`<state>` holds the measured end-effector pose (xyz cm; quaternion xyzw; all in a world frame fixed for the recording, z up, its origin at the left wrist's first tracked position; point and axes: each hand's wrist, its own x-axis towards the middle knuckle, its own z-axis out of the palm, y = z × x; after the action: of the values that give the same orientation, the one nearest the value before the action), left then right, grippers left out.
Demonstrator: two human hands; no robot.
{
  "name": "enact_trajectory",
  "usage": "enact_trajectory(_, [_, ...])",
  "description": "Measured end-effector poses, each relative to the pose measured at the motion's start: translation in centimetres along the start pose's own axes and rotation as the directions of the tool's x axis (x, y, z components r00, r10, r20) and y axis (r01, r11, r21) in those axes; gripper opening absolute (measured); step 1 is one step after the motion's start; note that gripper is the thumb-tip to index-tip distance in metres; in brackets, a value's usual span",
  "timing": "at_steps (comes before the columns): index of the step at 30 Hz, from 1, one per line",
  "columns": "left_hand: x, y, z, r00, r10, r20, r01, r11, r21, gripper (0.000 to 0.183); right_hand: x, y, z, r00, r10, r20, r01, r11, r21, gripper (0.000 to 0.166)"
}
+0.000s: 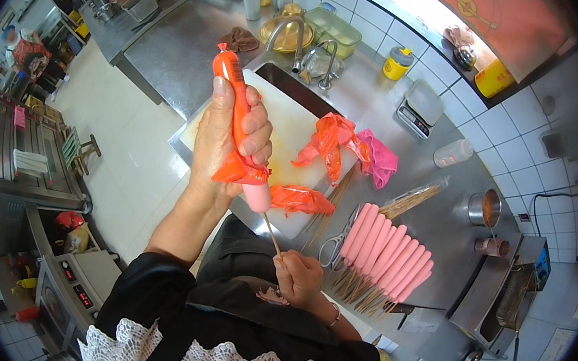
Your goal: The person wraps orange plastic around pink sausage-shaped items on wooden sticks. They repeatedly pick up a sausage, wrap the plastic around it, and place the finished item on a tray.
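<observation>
My left hand [236, 126] grips a sausage [256, 196] whose orange plastic casing [231, 69] is peeled back from its lower, pink end. Between the fingers of my right hand [299, 278] is a wooden skewer [273, 235], its tip at or inside the bare end of the sausage. Under and behind my left hand lies a white cutting board [267, 92], with crumpled orange casings [329, 142] and another orange wrapper [302, 199] on it. Right of my right hand, pink sausages on skewers [388, 250] lie side by side in a stack.
Scissors [334, 247], loose skewers [337, 199], a bagged skewer bundle [415, 197] and a pink cloth [377, 158] lie near the board. A sink [294, 90] is behind it. A scale [420, 109], a metal pot [484, 207] and a fryer [495, 295] stand rightward. Another person [33, 58] is far left.
</observation>
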<state>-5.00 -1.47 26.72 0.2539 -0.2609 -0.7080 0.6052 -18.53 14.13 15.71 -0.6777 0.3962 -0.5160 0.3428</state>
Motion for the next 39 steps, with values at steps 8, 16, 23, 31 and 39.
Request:
enact_trajectory(8, [-0.5, -1.3, 0.3, 0.999, -0.053, 0.008, 0.054, 0.997, -0.048, 0.044, 0.6, -0.6, 0.2, 0.998, 0.02, -0.054, -0.02, 1.0, -0.002, 0.007])
enact_trajectory(16, [-1.1, -2.1, 0.3, 0.997, -0.077, 0.008, 0.077, 0.996, -0.04, 0.044, 0.9, -0.7, 0.4, 0.997, 0.026, -0.076, -0.025, 1.0, 0.006, 0.006])
enact_trajectory(23, [-1.4, -2.7, 0.2, 0.996, -0.088, 0.021, 0.089, 0.995, -0.043, 0.043, 1.4, -1.0, 0.2, 0.995, 0.051, -0.09, -0.049, 0.999, 0.023, 0.005])
enact_trajectory(31, [-1.7, -3.2, 0.0, 0.995, -0.097, 0.031, 0.098, 0.995, -0.029, 0.043, 1.8, -1.3, 0.0, 0.995, 0.067, -0.078, -0.066, 0.998, 0.011, 0.006])
enact_trajectory(39, [-1.8, -3.5, -0.1, 0.993, -0.106, 0.048, 0.109, 0.992, -0.066, 0.042, 2.2, -1.4, 0.0, 0.993, 0.073, -0.091, -0.073, 0.997, -0.005, 0.007])
